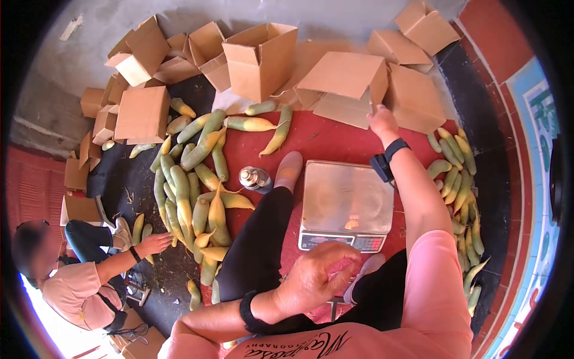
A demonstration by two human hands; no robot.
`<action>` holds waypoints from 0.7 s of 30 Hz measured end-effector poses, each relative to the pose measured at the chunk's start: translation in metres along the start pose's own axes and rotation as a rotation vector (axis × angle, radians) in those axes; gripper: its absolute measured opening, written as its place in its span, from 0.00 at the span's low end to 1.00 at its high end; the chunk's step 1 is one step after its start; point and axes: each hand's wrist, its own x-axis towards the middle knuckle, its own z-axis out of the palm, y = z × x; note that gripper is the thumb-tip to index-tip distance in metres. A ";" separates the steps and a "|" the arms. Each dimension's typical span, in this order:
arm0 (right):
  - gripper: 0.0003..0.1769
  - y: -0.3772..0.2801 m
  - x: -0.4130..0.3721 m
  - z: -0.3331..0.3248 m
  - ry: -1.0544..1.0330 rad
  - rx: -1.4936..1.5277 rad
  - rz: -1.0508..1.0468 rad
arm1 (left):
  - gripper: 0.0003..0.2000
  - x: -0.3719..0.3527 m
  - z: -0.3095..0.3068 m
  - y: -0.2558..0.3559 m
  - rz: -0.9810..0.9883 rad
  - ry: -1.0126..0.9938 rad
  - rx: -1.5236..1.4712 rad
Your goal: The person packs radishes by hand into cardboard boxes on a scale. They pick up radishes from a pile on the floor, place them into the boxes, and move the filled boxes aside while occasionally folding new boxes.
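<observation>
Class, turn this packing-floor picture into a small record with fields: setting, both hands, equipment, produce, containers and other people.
Setting: red floor covering beside a wall
Left hand: fingers partly curled, near the scale's front, nothing visible in it
Right hand: at the edge of an open cardboard box; grip unclear
Equipment: digital scale between the wearer's feet
Produce: long green-and-yellow vegetables, lying to both sides
Containers: several more cardboard boxes, mostly along the wall
Other people: one co-worker at left, arm stretched toward the vegetables
</observation>
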 end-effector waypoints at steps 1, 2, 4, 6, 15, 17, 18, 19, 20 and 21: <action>0.24 0.000 0.007 0.009 -0.018 0.009 -0.004 | 0.10 0.000 -0.003 0.001 -0.022 -0.020 -0.019; 0.24 0.002 0.015 0.015 -0.033 0.040 0.048 | 0.10 0.001 -0.005 0.003 -0.041 -0.039 -0.039; 0.25 0.011 0.039 0.035 -0.059 0.073 0.096 | 0.10 0.004 -0.009 0.005 -0.066 -0.023 -0.043; 0.25 0.020 0.056 0.051 -0.089 0.319 0.108 | 0.10 0.006 -0.011 0.004 -0.026 0.003 -0.025; 0.24 0.017 0.053 -0.001 0.203 0.575 -0.057 | 0.09 0.003 -0.005 -0.001 -0.004 0.004 0.083; 0.21 0.006 0.016 -0.057 0.055 1.092 0.010 | 0.09 0.003 -0.002 -0.001 0.010 0.007 0.077; 0.21 0.009 0.002 -0.083 0.060 1.080 0.014 | 0.09 0.004 -0.001 -0.001 0.024 0.013 0.086; 0.20 0.014 -0.008 -0.101 0.002 1.180 0.009 | 0.09 0.004 0.002 -0.003 0.042 0.022 0.097; 0.19 0.019 -0.019 -0.118 -0.059 1.280 0.004 | 0.09 0.004 0.004 -0.004 0.045 0.018 0.084; 0.19 0.026 -0.033 -0.137 -0.106 1.360 0.011 | 0.09 0.004 0.006 -0.005 0.064 0.000 0.102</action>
